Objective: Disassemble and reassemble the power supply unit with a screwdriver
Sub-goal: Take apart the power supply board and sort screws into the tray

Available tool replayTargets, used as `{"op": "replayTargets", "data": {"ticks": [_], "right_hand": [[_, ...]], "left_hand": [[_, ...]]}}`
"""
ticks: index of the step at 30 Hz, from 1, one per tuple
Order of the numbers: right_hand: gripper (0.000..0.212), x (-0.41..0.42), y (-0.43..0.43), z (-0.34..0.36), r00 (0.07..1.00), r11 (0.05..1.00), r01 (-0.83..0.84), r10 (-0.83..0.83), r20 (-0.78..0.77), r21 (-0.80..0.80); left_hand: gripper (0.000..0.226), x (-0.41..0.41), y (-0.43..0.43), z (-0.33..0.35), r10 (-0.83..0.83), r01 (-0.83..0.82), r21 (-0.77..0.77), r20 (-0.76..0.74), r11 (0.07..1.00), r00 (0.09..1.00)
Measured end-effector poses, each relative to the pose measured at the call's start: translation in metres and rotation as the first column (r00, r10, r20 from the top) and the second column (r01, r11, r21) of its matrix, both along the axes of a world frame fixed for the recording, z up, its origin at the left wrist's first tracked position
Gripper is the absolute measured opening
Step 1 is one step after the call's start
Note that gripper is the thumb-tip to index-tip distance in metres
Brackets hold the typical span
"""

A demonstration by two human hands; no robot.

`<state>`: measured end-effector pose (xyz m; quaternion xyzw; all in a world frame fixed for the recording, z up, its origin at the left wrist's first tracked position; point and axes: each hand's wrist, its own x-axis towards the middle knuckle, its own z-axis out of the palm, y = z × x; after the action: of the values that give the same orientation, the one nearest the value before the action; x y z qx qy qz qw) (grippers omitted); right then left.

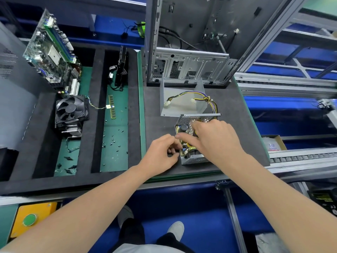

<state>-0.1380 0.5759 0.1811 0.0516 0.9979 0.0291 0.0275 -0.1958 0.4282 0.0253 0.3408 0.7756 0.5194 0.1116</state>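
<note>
The opened power supply unit (187, 128) lies on the dark foam mat (156, 114), its circuit board exposed and its mesh wall at the back. Its grey metal cover (182, 110) stands just behind, with the yellow and black cable bundle (209, 101) lying in it. My right hand (213, 139) reaches into the unit from above, fingers spread over the board and hiding much of it. My left hand (162, 154) is curled at the unit's left front corner, pinching a small dark part; what it is cannot be made out. No screwdriver is visible.
An empty computer case (186, 52) stands upright behind the mat. In the foam tray on the left lie a motherboard (49, 50), a cooler fan (70, 112), a RAM stick (112, 106) and several loose screws (111, 141). A conveyor rail (291, 157) runs at the right.
</note>
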Motion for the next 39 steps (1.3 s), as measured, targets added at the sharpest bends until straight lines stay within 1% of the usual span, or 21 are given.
{"op": "replayTargets", "data": {"ticks": [1,3,5,7,9,11,13,14,17,18,19,21,23,25,27,28,29,32,33,37,39], "right_hand": [[0.065,0.001,-0.001,0.001,1.000,1.000,0.008,-0.008,-0.029,0.016],[0.063,0.001,0.000,0.001,1.000,1.000,-0.006,0.006,-0.029,-0.001],[0.052,0.001,0.003,0.002,0.995,0.988,-0.091,0.096,0.031,-0.126],[0.031,0.002,0.006,0.006,0.978,0.934,-0.166,0.198,0.071,-0.316],[0.019,-0.002,0.011,0.009,0.962,0.914,-0.181,0.242,0.129,-0.363],[0.018,-0.004,0.014,0.008,0.963,0.935,-0.153,0.214,0.163,-0.320],[0.024,-0.006,0.014,0.007,0.979,0.959,-0.102,0.144,0.142,-0.265],[0.029,-0.007,0.013,0.006,0.988,0.977,-0.074,0.100,0.121,-0.201],[0.048,-0.005,0.009,0.004,0.999,0.995,-0.024,0.019,0.050,0.101],[0.056,-0.005,0.006,0.004,0.999,0.986,-0.009,0.001,0.050,0.164],[0.062,-0.005,0.004,0.005,0.999,0.983,0.004,-0.013,0.051,0.185],[0.062,-0.006,0.004,0.005,0.998,0.989,-0.027,0.018,0.058,0.143],[0.052,-0.005,0.007,0.007,0.976,0.977,-0.203,0.196,0.094,0.066],[0.035,-0.004,0.011,0.012,0.916,0.928,-0.355,0.369,0.156,-0.110],[0.011,-0.002,0.018,0.015,0.864,0.877,-0.416,0.464,0.196,-0.241],[0.009,-0.002,0.021,0.016,0.861,0.875,-0.411,0.465,0.206,-0.257],[0.014,-0.002,0.023,0.017,0.866,0.879,-0.399,0.454,0.207,-0.261],[0.010,-0.004,0.025,0.018,0.912,0.903,-0.347,0.388,0.131,-0.255],[0.013,-0.005,0.023,0.017,0.927,0.917,-0.324,0.357,0.113,-0.235],[0.044,-0.008,0.011,0.010,0.991,0.995,-0.094,0.098,0.095,-0.041],[0.055,-0.006,0.004,0.008,0.997,0.996,-0.066,0.069,-0.037,0.059]], "left_hand": [[0.032,0.000,0.000,0.000,0.001,-0.001,-0.002,-0.001,1.000,1.000],[0.029,0.000,0.000,0.001,-0.003,0.003,-0.012,0.000,1.000,1.000],[0.026,0.000,0.000,0.002,-0.009,0.009,-0.033,-0.002,0.999,1.000],[0.029,0.001,0.000,0.003,-0.016,0.015,-0.055,-0.010,0.998,1.000],[0.026,0.001,0.000,0.005,-0.026,0.026,-0.070,-0.009,0.997,1.000],[0.019,0.001,-0.001,0.006,-0.034,0.033,-0.079,-0.015,0.996,0.999],[0.015,0.001,0.000,0.006,-0.031,0.030,-0.081,-0.008,0.996,0.999],[0.014,0.001,0.000,0.006,-0.026,0.026,-0.079,0.002,0.997,1.000],[0.013,0.001,0.002,0.005,-0.001,0.001,-0.076,0.009,0.997,1.000],[0.013,0.002,0.003,0.004,0.008,-0.008,-0.077,0.001,0.997,1.000],[0.012,0.002,0.004,0.003,0.017,-0.017,-0.078,-0.008,0.997,1.000],[0.011,0.004,0.005,0.001,0.022,-0.024,-0.078,-0.019,0.997,1.000],[0.010,0.006,0.005,-0.001,0.007,-0.010,-0.083,-0.039,0.996,0.999],[0.009,0.007,0.005,-0.002,-0.006,0.002,-0.093,-0.049,0.996,0.999],[0.010,0.007,0.005,-0.002,-0.010,0.006,-0.091,-0.042,0.996,0.999],[0.011,0.007,0.005,-0.001,-0.009,0.005,-0.087,-0.039,0.996,0.999],[0.010,0.007,0.005,-0.001,-0.008,0.005,-0.083,-0.036,0.997,0.999],[0.008,0.007,0.005,0.001,-0.003,-0.001,-0.089,-0.043,0.996,0.999],[0.008,0.008,0.005,0.001,0.002,-0.006,-0.096,-0.045,0.995,0.999],[0.008,0.008,0.006,0.001,0.031,-0.034,-0.107,-0.034,0.994,0.999],[0.009,0.008,0.006,0.001,0.037,-0.040,-0.113,-0.023,0.993,0.999]]}}
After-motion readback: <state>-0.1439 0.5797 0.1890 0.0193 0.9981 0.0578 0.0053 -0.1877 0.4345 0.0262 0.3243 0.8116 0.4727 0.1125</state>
